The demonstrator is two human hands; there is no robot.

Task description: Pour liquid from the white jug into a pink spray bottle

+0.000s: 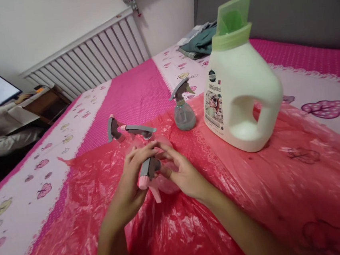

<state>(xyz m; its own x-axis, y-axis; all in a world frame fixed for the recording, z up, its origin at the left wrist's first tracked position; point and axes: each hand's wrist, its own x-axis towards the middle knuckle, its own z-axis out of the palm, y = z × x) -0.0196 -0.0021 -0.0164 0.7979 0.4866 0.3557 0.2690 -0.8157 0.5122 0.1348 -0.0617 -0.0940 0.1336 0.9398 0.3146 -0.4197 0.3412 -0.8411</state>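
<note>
In front of me a spray bottle [165, 185] with a clear pinkish body lies tilted between my hands. Its grey trigger head, with a pink nozzle and pink trigger, points toward me. My left hand [132, 175] is closed around the trigger head. My right hand [185, 174] grips near the neck, its thumb by the grey collar; the fingers partly hide the join. Just beyond my hands are two more pink-and-grey sprayers, one on the left [114, 129] and one nearer the middle [139, 129]; their bodies are mostly hidden.
A grey spray bottle [184, 116] with greyish liquid stands behind my right hand. Right of it is a large white detergent jug [240, 80] with a green cap. Red plastic sheeting [225, 202] covers the patterned bed [136, 90]. Folded clothes [199, 42] lie at the back.
</note>
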